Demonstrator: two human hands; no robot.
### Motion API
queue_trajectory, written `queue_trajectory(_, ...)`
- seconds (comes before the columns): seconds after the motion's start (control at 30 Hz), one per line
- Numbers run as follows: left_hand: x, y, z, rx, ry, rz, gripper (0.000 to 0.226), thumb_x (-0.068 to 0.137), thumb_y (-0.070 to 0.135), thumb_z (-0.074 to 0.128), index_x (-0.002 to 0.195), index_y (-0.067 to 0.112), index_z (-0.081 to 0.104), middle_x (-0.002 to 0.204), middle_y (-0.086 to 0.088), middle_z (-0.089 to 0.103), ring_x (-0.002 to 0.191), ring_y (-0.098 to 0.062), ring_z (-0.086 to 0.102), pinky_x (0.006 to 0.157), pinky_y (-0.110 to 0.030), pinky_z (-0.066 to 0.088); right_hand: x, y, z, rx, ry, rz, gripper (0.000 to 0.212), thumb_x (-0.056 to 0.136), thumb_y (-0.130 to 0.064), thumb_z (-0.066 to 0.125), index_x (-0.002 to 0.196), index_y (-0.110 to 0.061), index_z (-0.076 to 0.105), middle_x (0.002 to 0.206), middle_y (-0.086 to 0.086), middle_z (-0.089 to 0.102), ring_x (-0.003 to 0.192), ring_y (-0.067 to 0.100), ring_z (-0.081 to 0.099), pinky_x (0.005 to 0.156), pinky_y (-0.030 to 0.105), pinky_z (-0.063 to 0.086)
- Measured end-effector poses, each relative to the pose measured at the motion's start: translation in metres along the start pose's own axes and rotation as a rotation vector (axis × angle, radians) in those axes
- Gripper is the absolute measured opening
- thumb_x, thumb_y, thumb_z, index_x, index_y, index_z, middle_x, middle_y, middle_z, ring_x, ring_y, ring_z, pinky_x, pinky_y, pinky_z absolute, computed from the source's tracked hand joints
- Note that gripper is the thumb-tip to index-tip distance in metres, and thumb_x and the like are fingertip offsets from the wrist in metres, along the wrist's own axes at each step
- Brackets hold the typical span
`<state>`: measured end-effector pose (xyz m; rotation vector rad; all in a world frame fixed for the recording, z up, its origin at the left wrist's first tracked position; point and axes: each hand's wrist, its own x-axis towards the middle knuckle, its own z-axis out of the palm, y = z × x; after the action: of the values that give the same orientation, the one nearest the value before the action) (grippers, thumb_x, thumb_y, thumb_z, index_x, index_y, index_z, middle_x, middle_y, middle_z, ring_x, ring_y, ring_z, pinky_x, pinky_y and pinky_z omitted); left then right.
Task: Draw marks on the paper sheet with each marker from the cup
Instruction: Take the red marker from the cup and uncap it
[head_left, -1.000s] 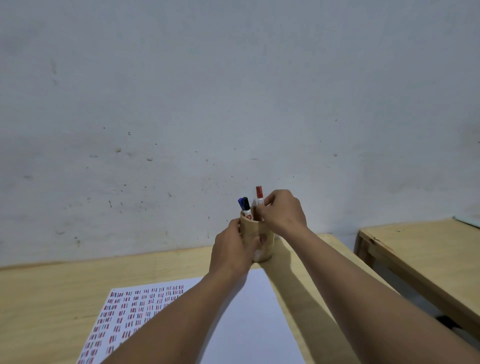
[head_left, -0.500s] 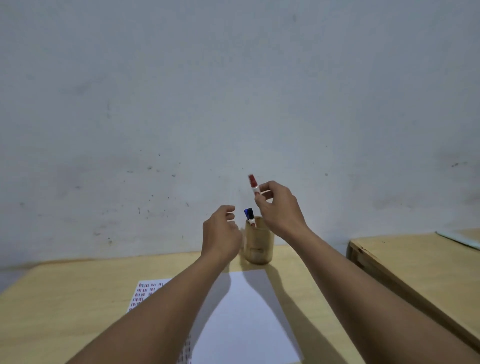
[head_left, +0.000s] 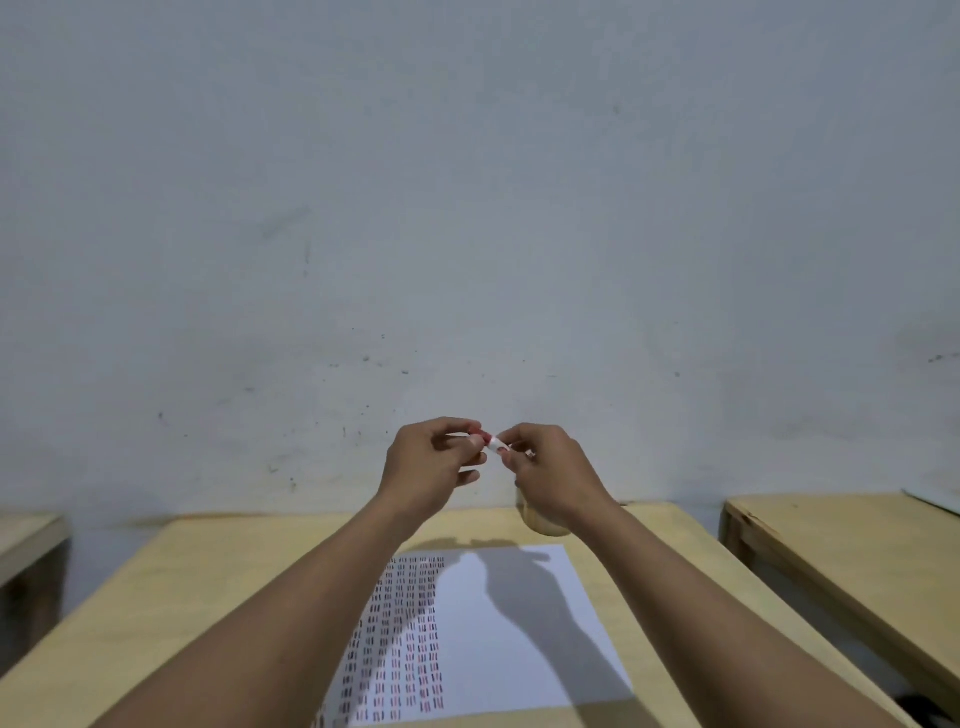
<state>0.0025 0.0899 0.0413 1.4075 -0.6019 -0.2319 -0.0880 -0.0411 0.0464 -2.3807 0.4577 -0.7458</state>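
Note:
Both hands are raised above the table in front of the wall, holding one red marker (head_left: 492, 443) between them. My right hand (head_left: 545, 470) pinches the white barrel. My left hand (head_left: 431, 467) grips the red cap end with its fingertips. The wooden cup (head_left: 540, 522) stands on the table behind my right wrist, which hides most of it; its markers cannot be seen. The white paper sheet (head_left: 519, 613) lies below my arms, its left part filled with rows of short red and dark marks, its right part blank.
The sheet rests on a light wooden table (head_left: 218, 592). A second wooden table (head_left: 841, 545) stands to the right across a gap, and another table's corner (head_left: 26, 535) shows at the far left. A plain grey wall rises behind.
My right hand has lifted the red marker out of the cup and brought it level. My left hand left the cup and took hold of the marker's cap end. The view widened.

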Motion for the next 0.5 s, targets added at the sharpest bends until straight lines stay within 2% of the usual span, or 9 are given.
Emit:
queue_trajectory(0.1, -0.004, -0.002, -0.005, -0.010, 0.053, 0.002, 0.008, 0.091, 0.007, 0.069, 0.095, 0.007, 0.076, 0.091, -0.012, 0.079, 0.089, -0.026, 0.077, 0.080, -0.040, 0.063, -0.006, -0.005, 0.004, 0.048, 0.057, -0.003, 0.028, 0.100, -0.021, 0.058, 0.126, -0.025, 0.064, 0.107, -0.008, 0.062, 0.087, 0.013, 0.064, 0.090, 0.035, 0.053)
queue_trajectory(0.13, -0.006, -0.003, -0.006, -0.017, 0.074, 0.002, 0.009, 0.091, 0.007, 0.068, 0.095, 0.006, 0.076, 0.092, -0.012, 0.079, 0.088, -0.025, 0.077, 0.080, -0.039, 0.063, -0.010, -0.007, 0.006, 0.042, 0.118, -0.010, 0.025, 0.099, -0.023, 0.058, 0.123, -0.026, 0.063, 0.108, -0.006, 0.061, 0.084, 0.010, 0.062, 0.087, 0.034, 0.051)
queue_trajectory(0.2, -0.009, -0.005, -0.009, -0.055, 0.125, -0.011, 0.009, 0.091, 0.006, 0.068, 0.096, 0.005, 0.075, 0.094, -0.012, 0.079, 0.088, -0.025, 0.077, 0.081, -0.039, 0.063, -0.023, -0.013, 0.011, 0.100, 0.210, 0.018, 0.009, 0.096, -0.026, 0.061, 0.103, -0.022, 0.065, 0.094, -0.004, 0.065, 0.074, 0.007, 0.059, 0.076, 0.035, 0.051)
queue_trajectory(0.27, -0.013, -0.008, -0.013, -0.115, 0.170, -0.043, 0.010, 0.090, 0.005, 0.068, 0.096, 0.004, 0.075, 0.094, -0.014, 0.078, 0.088, -0.024, 0.077, 0.081, -0.038, 0.063, -0.036, -0.016, 0.019, 0.266, 0.159, 0.130, 0.019, 0.095, -0.032, 0.063, 0.087, -0.015, 0.067, 0.074, -0.003, 0.064, 0.062, 0.012, 0.057, 0.067, 0.040, 0.055)
queue_trajectory(0.33, -0.019, -0.012, -0.017, -0.156, 0.175, -0.079, 0.010, 0.091, 0.004, 0.066, 0.096, 0.002, 0.075, 0.093, -0.015, 0.078, 0.088, -0.024, 0.078, 0.081, -0.038, 0.063, -0.046, -0.020, 0.028, 0.570, 0.001, 0.359, 0.028, 0.095, -0.040, 0.064, 0.089, -0.013, 0.070, 0.069, -0.001, 0.061, 0.058, 0.013, 0.054, 0.056, 0.034, 0.055)
queue_trajectory(0.4, -0.025, -0.016, -0.022, -0.159, 0.127, -0.116, 0.011, 0.091, 0.002, 0.065, 0.096, 0.000, 0.074, 0.094, -0.017, 0.078, 0.089, -0.025, 0.078, 0.082, -0.039, 0.063, -0.051, -0.019, 0.037, 0.995, -0.130, 0.588, 0.029, 0.094, -0.040, 0.068, 0.097, -0.011, 0.070, 0.067, -0.001, 0.058, 0.053, 0.010, 0.050, 0.047, 0.023, 0.047)
queue_trajectory(0.47, -0.033, -0.019, -0.025, -0.113, 0.053, -0.151, 0.011, 0.091, 0.001, 0.064, 0.098, -0.002, 0.073, 0.096, -0.017, 0.078, 0.090, -0.026, 0.077, 0.083, -0.041, 0.063, -0.052, -0.017, 0.045, 1.401, -0.164, 0.721, 0.022, 0.095, -0.031, 0.070, 0.095, -0.009, 0.067, 0.062, 0.000, 0.056, 0.045, 0.007, 0.048, 0.041, 0.017, 0.045)
queue_trajectory(0.5, -0.036, -0.020, -0.028, -0.085, 0.023, -0.159, 0.012, 0.091, 0.001, 0.065, 0.099, -0.002, 0.073, 0.097, -0.018, 0.078, 0.090, -0.026, 0.077, 0.083, -0.042, 0.063, -0.052, -0.015, 0.051, 1.527, -0.152, 0.752, 0.018, 0.095, -0.024, 0.070, 0.093, -0.007, 0.066, 0.060, 0.002, 0.056, 0.043, 0.007, 0.050, 0.040, 0.015, 0.046)
